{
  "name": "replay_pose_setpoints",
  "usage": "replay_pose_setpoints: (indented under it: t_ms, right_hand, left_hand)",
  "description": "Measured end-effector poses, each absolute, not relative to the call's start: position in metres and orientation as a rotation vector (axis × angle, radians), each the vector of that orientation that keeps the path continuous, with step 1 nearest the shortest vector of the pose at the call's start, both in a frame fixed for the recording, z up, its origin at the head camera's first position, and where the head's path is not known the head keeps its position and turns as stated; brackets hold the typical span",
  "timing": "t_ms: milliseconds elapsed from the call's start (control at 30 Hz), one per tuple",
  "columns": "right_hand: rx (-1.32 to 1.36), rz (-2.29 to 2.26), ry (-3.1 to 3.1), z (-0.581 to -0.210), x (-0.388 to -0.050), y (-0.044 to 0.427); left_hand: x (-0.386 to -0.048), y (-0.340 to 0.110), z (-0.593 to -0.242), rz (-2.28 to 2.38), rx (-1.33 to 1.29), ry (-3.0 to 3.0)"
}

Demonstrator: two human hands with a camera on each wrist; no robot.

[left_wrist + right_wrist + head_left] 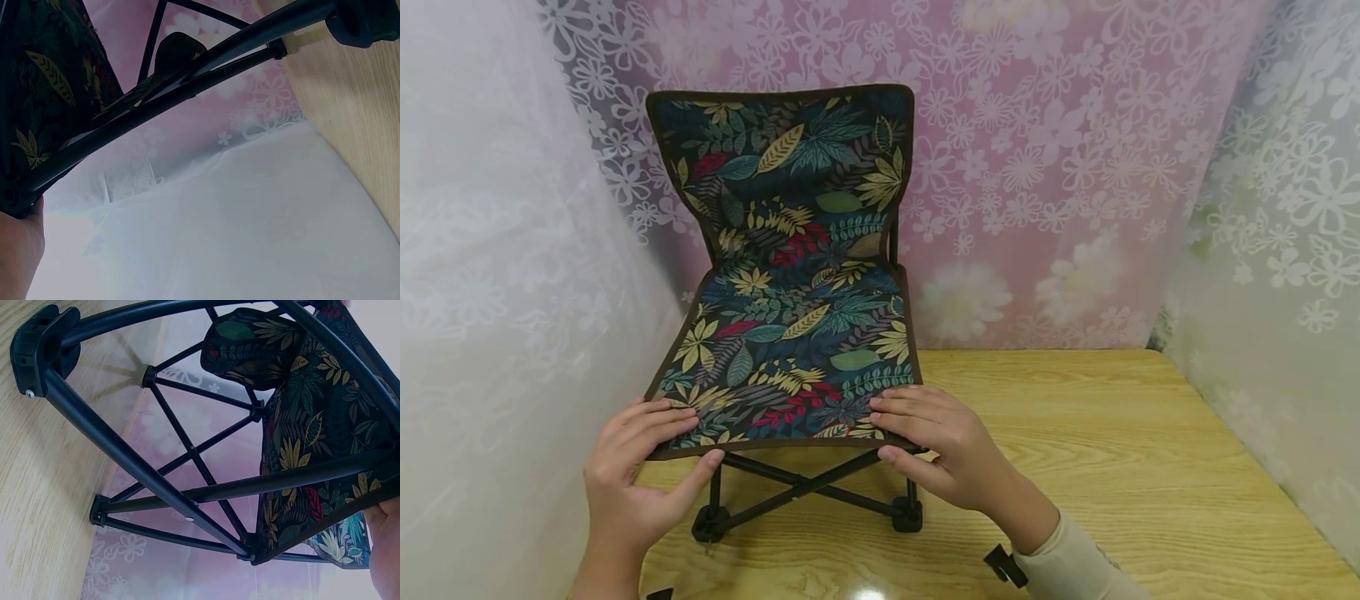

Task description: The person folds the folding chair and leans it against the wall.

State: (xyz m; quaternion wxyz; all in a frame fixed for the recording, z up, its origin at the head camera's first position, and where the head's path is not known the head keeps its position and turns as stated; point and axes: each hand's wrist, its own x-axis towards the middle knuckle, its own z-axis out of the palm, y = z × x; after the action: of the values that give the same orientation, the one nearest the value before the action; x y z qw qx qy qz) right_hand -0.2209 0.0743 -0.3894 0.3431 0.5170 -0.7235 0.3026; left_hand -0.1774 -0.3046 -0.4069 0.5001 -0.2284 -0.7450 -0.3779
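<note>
A folding chair [797,333] with dark leaf-print fabric stands unfolded on a wooden table. Its backrest rises at the far side, and crossed black tubes [805,486] show below the seat. My left hand [628,475] holds the seat's front left corner, fingers on top and thumb at the edge. At the front right corner, my right hand [943,446] has the same hold. The underside of the seat [312,437] and the tubular legs fill much of the right wrist view. In the left wrist view, a black tube [187,84] runs from the held corner; most of that hand is cut off.
The wooden table top [1075,450] extends to the right of the chair. Behind it hangs a pink floral curtain [1037,183]. Whitish sheer curtains close in on the left [497,292] and right. A small black clip [1006,567] shows by my right sleeve.
</note>
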Motion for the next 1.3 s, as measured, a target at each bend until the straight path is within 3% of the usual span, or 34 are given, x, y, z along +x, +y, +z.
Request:
replay_pose_setpoints:
  t_ms: [1300]
  right_hand:
    - [1.355,0.800,-1.893,-0.3888,-0.2212,0.0758]
  left_hand:
    - [-0.1773,-0.3058,-0.4096,-0.911,-0.546,-1.821]
